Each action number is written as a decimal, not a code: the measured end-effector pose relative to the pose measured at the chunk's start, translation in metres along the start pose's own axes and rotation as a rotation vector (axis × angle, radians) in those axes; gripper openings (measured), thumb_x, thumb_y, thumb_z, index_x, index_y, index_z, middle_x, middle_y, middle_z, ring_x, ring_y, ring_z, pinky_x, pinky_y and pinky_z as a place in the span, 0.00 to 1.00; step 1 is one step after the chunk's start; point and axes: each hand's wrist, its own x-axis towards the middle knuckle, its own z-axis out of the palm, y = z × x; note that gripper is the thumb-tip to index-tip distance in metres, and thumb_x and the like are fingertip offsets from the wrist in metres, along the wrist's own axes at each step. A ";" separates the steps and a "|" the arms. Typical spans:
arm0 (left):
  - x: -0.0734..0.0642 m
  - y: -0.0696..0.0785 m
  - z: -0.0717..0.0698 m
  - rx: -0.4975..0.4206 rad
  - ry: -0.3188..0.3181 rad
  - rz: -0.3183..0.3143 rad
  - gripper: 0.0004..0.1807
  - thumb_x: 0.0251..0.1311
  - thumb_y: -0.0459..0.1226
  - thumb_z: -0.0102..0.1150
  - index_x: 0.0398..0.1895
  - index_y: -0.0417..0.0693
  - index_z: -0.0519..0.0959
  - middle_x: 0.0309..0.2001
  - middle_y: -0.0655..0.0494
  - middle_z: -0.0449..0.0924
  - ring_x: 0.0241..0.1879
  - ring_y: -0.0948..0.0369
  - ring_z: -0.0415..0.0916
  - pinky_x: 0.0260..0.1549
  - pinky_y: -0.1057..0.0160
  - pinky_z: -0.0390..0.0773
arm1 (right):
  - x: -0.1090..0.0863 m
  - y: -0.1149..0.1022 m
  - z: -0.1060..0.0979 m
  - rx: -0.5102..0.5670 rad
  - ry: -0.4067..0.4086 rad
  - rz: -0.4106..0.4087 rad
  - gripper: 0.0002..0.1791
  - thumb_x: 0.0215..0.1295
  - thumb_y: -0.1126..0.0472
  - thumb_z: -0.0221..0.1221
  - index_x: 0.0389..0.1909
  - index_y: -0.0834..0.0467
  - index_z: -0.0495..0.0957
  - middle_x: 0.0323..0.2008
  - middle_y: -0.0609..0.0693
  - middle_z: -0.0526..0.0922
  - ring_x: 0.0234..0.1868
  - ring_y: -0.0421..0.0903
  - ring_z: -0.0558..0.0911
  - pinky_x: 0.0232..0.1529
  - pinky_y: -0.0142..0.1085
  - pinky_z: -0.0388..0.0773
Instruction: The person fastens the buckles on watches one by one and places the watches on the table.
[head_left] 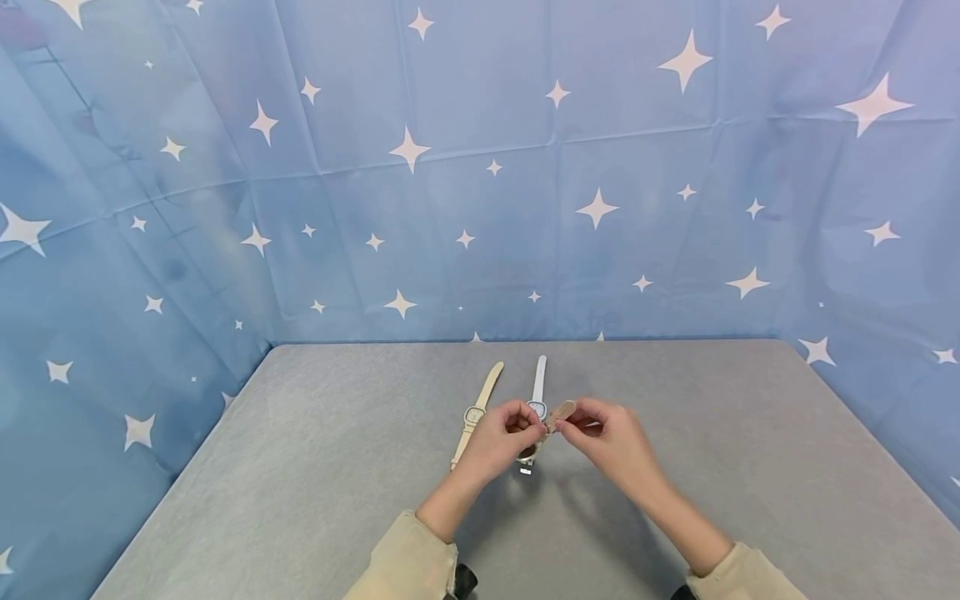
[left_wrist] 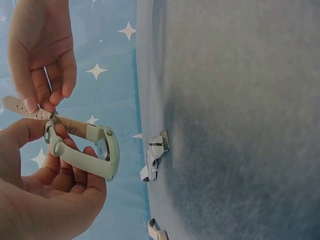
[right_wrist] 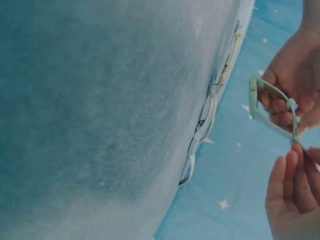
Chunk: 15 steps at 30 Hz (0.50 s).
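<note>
A pale green wristwatch (left_wrist: 114, 155) is held up between both hands, its strap bent round into a loop. My left hand (head_left: 501, 437) pinches the strap at the buckle (left_wrist: 51, 131), with the other fingers curled beneath inside the loop. From the opposite side my right hand (head_left: 615, 437) pinches the holed strap end (left_wrist: 22, 107) between thumb and fingertips. The strap end passes through the buckle and sticks out beyond it. In the right wrist view the watch case (right_wrist: 254, 95) hangs away from the fingers, seen edge on.
On the grey table (head_left: 337, 450) a cream-yellow watch (head_left: 474, 415) lies stretched out left of the hands. A white watch (head_left: 538, 383) lies beyond them, partly hidden by the hands and the held watch. A blue curtain with white stars (head_left: 450, 208) stands round the table's back and sides.
</note>
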 end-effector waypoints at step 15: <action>-0.001 0.003 -0.001 0.004 -0.009 -0.016 0.06 0.63 0.33 0.61 0.34 0.37 0.77 0.30 0.48 0.79 0.28 0.63 0.72 0.29 0.69 0.75 | 0.000 -0.001 -0.001 -0.026 -0.015 0.017 0.03 0.63 0.65 0.65 0.32 0.62 0.84 0.29 0.53 0.88 0.31 0.33 0.84 0.35 0.27 0.83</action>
